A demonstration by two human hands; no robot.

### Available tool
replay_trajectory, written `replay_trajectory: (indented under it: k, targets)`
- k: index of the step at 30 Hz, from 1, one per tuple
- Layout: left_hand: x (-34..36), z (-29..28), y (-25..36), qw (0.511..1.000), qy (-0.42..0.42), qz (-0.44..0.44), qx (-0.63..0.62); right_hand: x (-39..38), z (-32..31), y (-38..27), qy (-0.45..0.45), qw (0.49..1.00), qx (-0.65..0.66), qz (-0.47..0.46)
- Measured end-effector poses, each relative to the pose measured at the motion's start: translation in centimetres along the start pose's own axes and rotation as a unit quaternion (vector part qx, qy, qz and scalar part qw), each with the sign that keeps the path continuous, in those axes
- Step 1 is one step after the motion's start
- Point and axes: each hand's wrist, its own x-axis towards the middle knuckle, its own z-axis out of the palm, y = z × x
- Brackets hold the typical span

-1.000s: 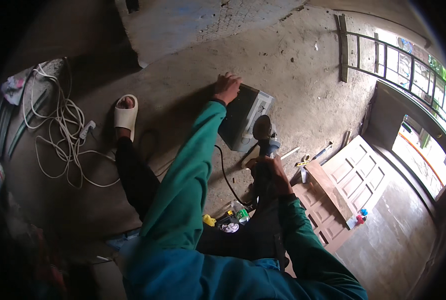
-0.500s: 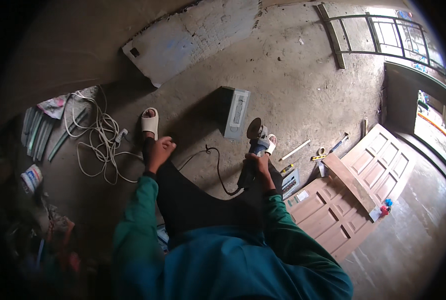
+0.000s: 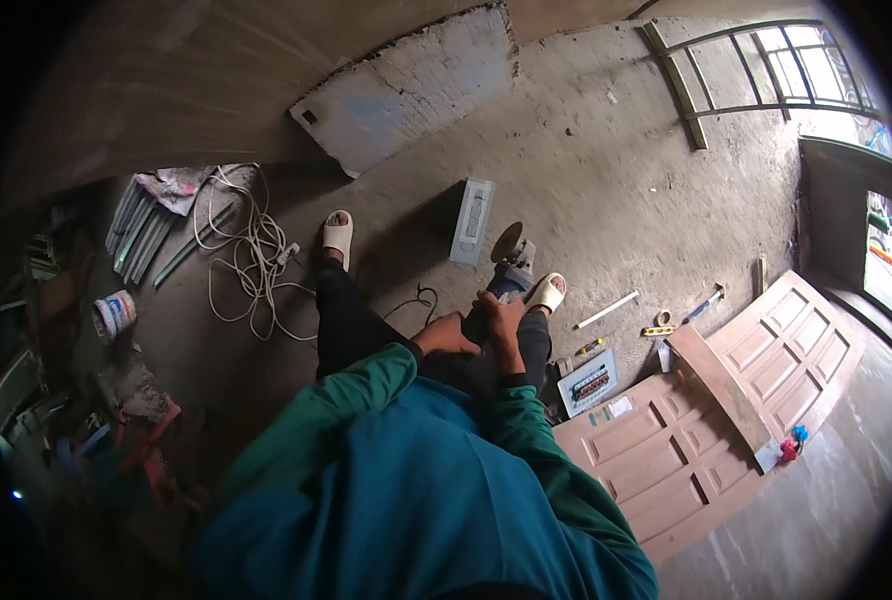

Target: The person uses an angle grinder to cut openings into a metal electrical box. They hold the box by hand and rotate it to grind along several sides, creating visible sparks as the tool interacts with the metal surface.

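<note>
I stand over a concrete floor in white sandals and black trousers. My right hand (image 3: 503,318) is closed around the body of an angle grinder (image 3: 511,262), whose round disc points away from me above my right foot. Beside it, my left hand (image 3: 447,336) rests against the rear of the same tool; how firmly it grips is hard to tell. The grinder's black cord (image 3: 418,298) curls on the floor between my legs. A grey rectangular box (image 3: 472,221) lies on the floor just beyond the disc.
A wooden panelled door (image 3: 711,420) lies flat at the right with a loose board, a small screw box (image 3: 589,381) and hand tools by it. A coil of white cable (image 3: 251,255), metal strips and a paint tin (image 3: 114,313) are at the left. A grey slab (image 3: 411,90) leans far off.
My left hand has drawn back from the grey box on the floor and come to the grinder beside my right hand. My view has risen and shifted, so the box now lies farther away.
</note>
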Motion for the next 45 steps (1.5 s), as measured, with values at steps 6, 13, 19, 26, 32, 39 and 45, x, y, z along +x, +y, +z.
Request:
replay_trajectory:
  k: [6, 13, 19, 26, 32, 39, 45]
  targets:
    - [0.6, 1.4, 0.3, 0.993, -0.106, -0.022, -0.041, 0.8, -0.5, -0.7, -0.002, 0.999, -0.021, -0.046]
    - [-0.1, -0.5, 2.0, 0.998, -0.06, 0.001, -0.006, 1.1, 0.3, -2.0, 0.01, 0.997, -0.039, -0.062]
    - [1.9, -3.8, 3.0, 0.977, -0.091, 0.092, -0.169, 2.3, 2.7, -3.2, -0.022, 0.957, -0.272, -0.101]
    - [-3.6, -8.2, 0.5, 0.909, 0.094, 0.218, -0.342, -1.6, 8.2, -8.2, -0.16, 0.914, -0.279, -0.246]
    - [-2.7, -14.2, -1.2, 0.886, 0.188, 0.32, -0.279, 0.5, -7.1, -5.8, -0.163, 0.954, -0.244, -0.054]
    - [-1.6, -21.0, -3.2, 0.894, 0.276, 0.299, -0.19, -15.0, -30.7, 4.8, 0.187, 0.924, -0.325, 0.077]
    - [-2.7, -20.6, -0.6, 0.868, 0.372, 0.265, -0.195, -23.2, -36.7, 2.7, 0.197, 0.913, -0.287, 0.215]
